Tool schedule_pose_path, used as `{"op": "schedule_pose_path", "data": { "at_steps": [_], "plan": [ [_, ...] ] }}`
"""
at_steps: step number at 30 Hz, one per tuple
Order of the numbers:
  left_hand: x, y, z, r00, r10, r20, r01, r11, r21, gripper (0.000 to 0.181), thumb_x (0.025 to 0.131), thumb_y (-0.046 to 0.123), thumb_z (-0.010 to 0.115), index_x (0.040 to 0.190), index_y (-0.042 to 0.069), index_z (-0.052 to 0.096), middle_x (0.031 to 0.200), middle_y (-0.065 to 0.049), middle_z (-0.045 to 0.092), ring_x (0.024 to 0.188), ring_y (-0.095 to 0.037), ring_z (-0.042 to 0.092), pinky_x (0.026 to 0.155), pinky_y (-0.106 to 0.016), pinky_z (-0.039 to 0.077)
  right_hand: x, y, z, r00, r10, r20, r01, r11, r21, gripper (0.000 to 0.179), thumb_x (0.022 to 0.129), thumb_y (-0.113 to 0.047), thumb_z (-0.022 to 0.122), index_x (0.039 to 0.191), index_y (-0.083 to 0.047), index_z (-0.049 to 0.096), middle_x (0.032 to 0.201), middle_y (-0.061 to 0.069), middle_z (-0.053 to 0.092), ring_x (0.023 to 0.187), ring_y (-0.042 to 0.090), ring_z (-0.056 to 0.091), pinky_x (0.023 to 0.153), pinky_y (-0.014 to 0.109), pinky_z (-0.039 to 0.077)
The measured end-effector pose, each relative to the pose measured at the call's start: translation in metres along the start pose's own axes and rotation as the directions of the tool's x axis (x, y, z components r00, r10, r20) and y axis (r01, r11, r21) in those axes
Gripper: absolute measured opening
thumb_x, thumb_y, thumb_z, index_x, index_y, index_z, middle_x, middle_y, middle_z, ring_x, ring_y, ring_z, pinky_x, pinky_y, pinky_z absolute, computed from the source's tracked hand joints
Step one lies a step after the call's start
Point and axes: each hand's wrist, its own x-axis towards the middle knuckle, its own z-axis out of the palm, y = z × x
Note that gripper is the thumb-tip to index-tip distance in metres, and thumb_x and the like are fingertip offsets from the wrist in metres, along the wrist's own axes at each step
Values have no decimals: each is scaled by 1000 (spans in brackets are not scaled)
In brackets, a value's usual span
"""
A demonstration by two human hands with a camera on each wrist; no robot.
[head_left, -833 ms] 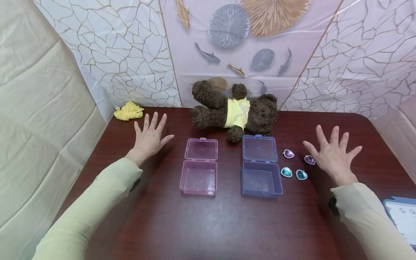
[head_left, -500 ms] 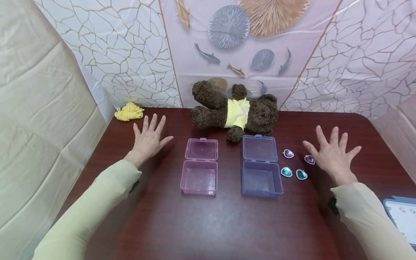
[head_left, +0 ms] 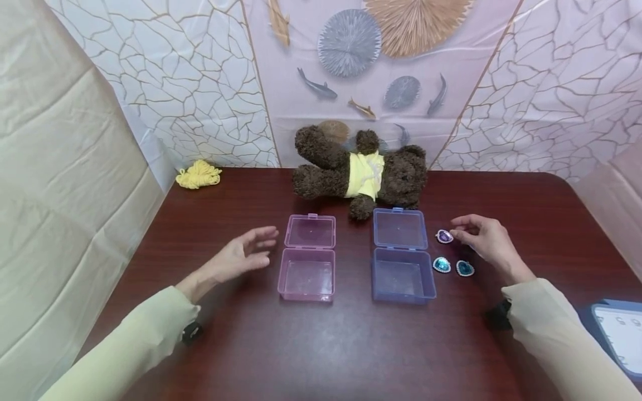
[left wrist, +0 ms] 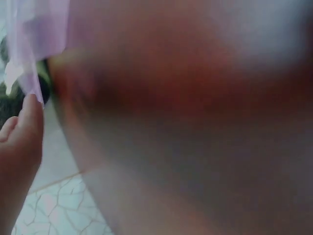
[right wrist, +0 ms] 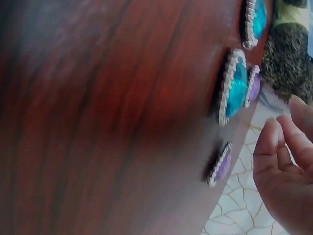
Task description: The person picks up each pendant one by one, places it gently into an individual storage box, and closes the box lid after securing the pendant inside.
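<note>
My left hand (head_left: 241, 253) is just left of the pink see-through box (head_left: 307, 273), fingers loosely bent and holding nothing. The box's lid is up. In the head view my right hand (head_left: 484, 239) hovers over the heart-shaped gems, its fingertips at a purple gem (head_left: 444, 236). The right wrist view shows those fingers bent and apart from the other purple gem (right wrist: 222, 166). Two teal gems, one on the left (head_left: 442, 264) and one on the right (head_left: 465, 268), lie nearer the front. A blue see-through box (head_left: 403, 278) stands with its lid up beside them.
A brown teddy bear (head_left: 316, 181) in a yellow shirt lies on its side behind the boxes. Yellow yarn (head_left: 198, 175) sits at the back left corner of the table (head_left: 321, 351). A blue-edged white device or board (head_left: 622, 334) is at the right edge.
Both hands have left their spread pose. The left has moved nearer the front and toward the pink box; the right has shifted left over the gems, its fingers bending.
</note>
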Motion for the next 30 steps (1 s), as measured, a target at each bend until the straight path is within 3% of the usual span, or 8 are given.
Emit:
{"op": "schedule_pose_path", "data": {
  "at_steps": [5,11,18,24,27,30],
  "plan": [
    [-11,-10,18,994,67,82,-56,989,-138,89,77,8,76,142,-12,20,148,-31,21,134,-47,24,111,-43,33,6,-5,8,999,19,48,-16,998,-54,31,86,-16,69,108,4,63,92,19,66,75,14,60,62,14,46],
    [-12,-17,30,995,67,80,-57,991,-123,96,71,11,82,143,-9,21,148,-28,25,134,-45,27,111,-48,32,11,-8,15,995,41,88,-32,994,-101,31,84,-12,70,107,6,62,89,19,65,75,22,59,66,27,47],
    [-8,-19,36,995,52,88,-43,995,-91,91,71,4,81,143,-2,26,147,-22,30,132,-41,33,110,-46,35,11,-8,16,995,54,80,-43,990,-133,24,83,-10,70,101,5,62,86,19,64,74,24,57,67,31,45],
    [-8,-20,38,996,7,86,-1,997,-75,91,70,1,81,143,0,27,144,-23,33,129,-42,38,107,-43,41,9,-11,16,998,36,50,-29,991,-131,21,83,-12,71,97,-1,59,81,13,63,72,20,55,65,31,40],
    [-8,-21,38,997,-5,77,10,998,-67,89,70,1,81,142,0,28,142,-24,35,127,-42,41,103,-41,45,8,-15,13,1000,24,-14,-25,993,-117,20,84,-15,71,96,-2,60,77,9,63,66,11,53,60,26,40],
    [-8,-22,37,997,-9,71,14,998,-63,88,70,1,81,141,-1,29,141,-24,37,126,-42,43,102,-41,47,9,-24,8,994,30,-102,-31,999,-10,22,87,-17,68,100,-1,60,74,3,65,59,1,55,53,18,46]
  ]
}}
